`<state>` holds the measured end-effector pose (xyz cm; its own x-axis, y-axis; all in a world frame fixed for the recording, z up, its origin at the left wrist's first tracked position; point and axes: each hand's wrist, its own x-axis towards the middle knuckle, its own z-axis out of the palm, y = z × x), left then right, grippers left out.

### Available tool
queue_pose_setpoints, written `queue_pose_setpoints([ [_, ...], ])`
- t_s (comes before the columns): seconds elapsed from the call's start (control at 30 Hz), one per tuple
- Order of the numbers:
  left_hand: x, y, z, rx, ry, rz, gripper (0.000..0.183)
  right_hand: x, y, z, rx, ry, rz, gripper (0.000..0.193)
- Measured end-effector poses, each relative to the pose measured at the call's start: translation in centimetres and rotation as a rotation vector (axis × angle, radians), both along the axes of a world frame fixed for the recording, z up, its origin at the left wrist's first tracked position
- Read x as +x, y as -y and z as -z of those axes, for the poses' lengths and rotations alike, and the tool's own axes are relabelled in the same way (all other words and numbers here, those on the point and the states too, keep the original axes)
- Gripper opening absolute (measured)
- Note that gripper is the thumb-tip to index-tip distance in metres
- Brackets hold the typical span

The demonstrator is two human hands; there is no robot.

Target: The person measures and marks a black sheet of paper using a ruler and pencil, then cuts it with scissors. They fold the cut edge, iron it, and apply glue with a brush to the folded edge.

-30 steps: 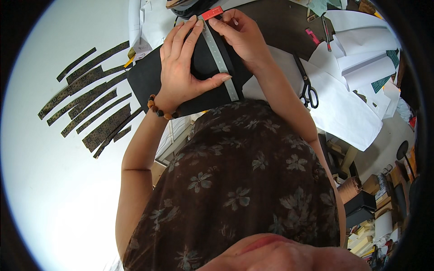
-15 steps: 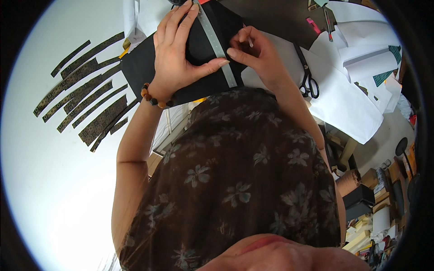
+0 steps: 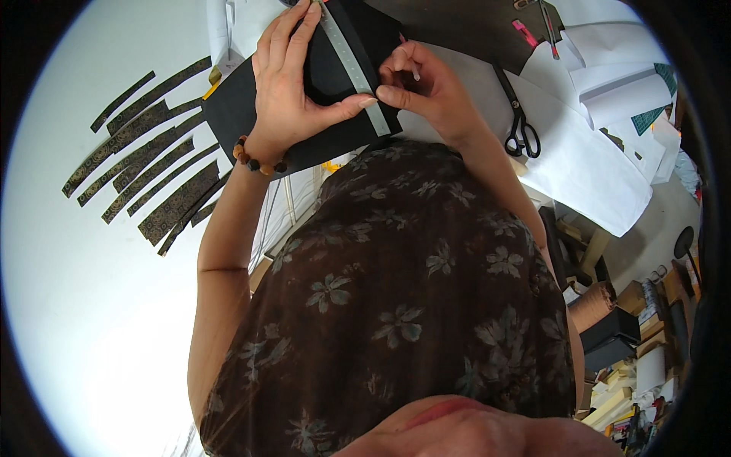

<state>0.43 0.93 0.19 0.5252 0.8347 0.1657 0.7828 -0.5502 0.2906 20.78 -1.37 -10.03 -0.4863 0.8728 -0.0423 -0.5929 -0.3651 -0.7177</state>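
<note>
My left hand (image 3: 288,84) lies spread over a black flat sheet (image 3: 232,110), which looks like fabric or card. Its thumb and fingertips press on a pale see-through ruler (image 3: 348,62) that runs slantwise across the black sheet. Just right of the ruler, my right hand (image 3: 426,85) is closed with curled fingers around a slim pink-and-white pen (image 3: 416,74), mostly hidden by the fingers. The right thumb rests near the ruler's right edge.
Dark patterned strips (image 3: 141,156) lie on the white table (image 3: 91,289) at left. Black-handled scissors (image 3: 518,126) rest on white paper (image 3: 586,190) at right. Beyond them are a pink clip-like item (image 3: 524,33), a paper roll (image 3: 624,100) and a green cutting mat (image 3: 647,118).
Both hands, the ruler and the black sheet appear slightly higher and further left in the picture, while the strips and scissors shift slightly right. The grip of each hand stays the same.
</note>
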Motion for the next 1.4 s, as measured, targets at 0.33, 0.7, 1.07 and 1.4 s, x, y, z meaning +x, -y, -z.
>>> queue_pose_setpoints([
  [0.33,0.4,0.1,-0.1,0.001,0.0,-0.001,0.103,0.0,0.0,0.4,0.077,0.003,0.01,0.023],
  [0.7,0.1,0.5,-0.5,-0.017,-0.006,-0.089,0.105,0.0,-6.4,-6.3,0.598,0.495,0.525,0.028],
  [1.07,0.8,0.5,-0.4,-0.014,0.007,-0.114,0.104,-2.3,-9.1,-5.0,0.943,0.5,0.701,0.014],
  [1.4,0.8,0.4,-0.4,-0.021,-0.012,-0.106,0.105,-1.3,-9.0,-5.6,0.951,0.642,0.706,0.014],
])
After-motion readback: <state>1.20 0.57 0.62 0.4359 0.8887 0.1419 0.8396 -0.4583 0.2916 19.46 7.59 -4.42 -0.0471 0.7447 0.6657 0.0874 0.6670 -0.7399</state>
